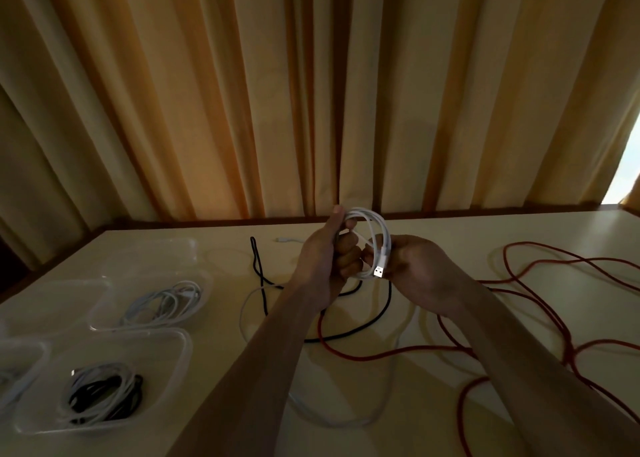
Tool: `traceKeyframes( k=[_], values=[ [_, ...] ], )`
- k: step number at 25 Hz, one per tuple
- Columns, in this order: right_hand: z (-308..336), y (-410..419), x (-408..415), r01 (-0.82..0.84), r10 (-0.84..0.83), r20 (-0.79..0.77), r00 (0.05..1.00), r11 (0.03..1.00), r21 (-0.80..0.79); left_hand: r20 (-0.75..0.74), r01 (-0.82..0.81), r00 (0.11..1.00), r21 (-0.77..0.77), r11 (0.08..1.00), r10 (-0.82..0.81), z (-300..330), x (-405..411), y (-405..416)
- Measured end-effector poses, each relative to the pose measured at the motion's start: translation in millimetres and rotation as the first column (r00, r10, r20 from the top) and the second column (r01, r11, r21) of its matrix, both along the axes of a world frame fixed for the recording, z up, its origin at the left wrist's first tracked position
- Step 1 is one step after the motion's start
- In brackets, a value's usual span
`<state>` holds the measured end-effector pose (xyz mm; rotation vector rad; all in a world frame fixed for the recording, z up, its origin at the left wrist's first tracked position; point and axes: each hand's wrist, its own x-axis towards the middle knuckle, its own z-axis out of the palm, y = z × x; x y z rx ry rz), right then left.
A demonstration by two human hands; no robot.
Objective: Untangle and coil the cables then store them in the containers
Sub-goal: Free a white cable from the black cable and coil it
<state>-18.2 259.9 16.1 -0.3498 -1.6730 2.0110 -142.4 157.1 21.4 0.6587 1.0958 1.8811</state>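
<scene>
Above the middle of the table I hold a coiled white USB cable (375, 229) in both hands. My left hand (325, 259) grips the coil's left side. My right hand (412, 266) pinches the right side, just behind the USB plug (379, 271) that points down. On the table below lie a loose black cable (258, 266), a long red cable (540, 276) and another loose white cable (332, 418), overlapping each other. At the left stand clear plastic containers: one (104, 321) with a coiled white cable, one (173, 363) with coiled black and white cables.
Another clear container (180, 248) stands behind those two, and part of one more (34, 356) shows at the far left edge. The cream table (450, 234) ends at a dark wooden rim under orange-yellow curtains (311, 92). A bright window gap is at the right.
</scene>
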Motion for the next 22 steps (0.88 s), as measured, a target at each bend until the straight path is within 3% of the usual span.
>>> traceKeyframes(
  k=[3, 7, 8, 11, 13, 15, 16, 20, 22],
  values=[
    [-1.2, 4.3, -0.8, -0.018, 0.018, 0.012, 1.0, 1.0, -0.007, -0.092, -0.036, 0.995, -0.011, 0.999, 0.035, -1.6, -1.8, 1.5],
    [9.9, -1.0, 7.4, -0.131, 0.102, -0.137, 0.985, 0.965, -0.226, -0.213, -0.09, 0.974, -0.037, 0.995, 0.08, -3.8, -2.6, 1.6],
    [12.5, -3.8, 7.8, -0.108, 0.082, -0.139, 0.987, 0.975, -0.196, -0.227, -0.092, 0.971, -0.034, 0.995, 0.082, -4.8, -2.6, 2.8],
    [5.9, -5.6, 1.1, 0.147, -0.141, -0.045, 0.989, 0.975, 0.165, -0.239, -0.112, 0.966, -0.031, 0.993, 0.102, -8.4, -3.6, 6.8],
    [-0.4, -9.8, -4.0, 0.288, -0.288, -0.064, 0.956, 0.866, 0.41, -0.257, -0.14, 0.959, -0.057, 0.988, 0.121, -9.0, -3.2, 8.1],
    [-7.6, -9.9, -7.1, 0.435, -0.464, -0.154, 0.873, 0.593, 0.678, -0.289, -0.147, 0.95, -0.067, 0.987, 0.122, -8.6, -0.6, 8.4],
    [-10.6, -8.0, -7.1, 0.479, -0.501, -0.21, 0.839, 0.499, 0.723, -0.293, -0.143, 0.949, -0.07, 0.987, 0.117, -8.4, 0.9, 8.4],
    [-12.7, -2.3, -8.2, 0.557, -0.52, -0.369, 0.771, 0.268, 0.786, -0.21, -0.124, 0.972, -0.085, 0.989, 0.103, -3.7, 5.0, 7.2],
    [-12.8, -2.0, -11.1, 0.563, -0.533, -0.355, 0.768, 0.299, 0.771, -0.127, -0.112, 0.987, -0.086, 0.99, 0.101, -2.1, 3.6, 6.6]
  ],
)
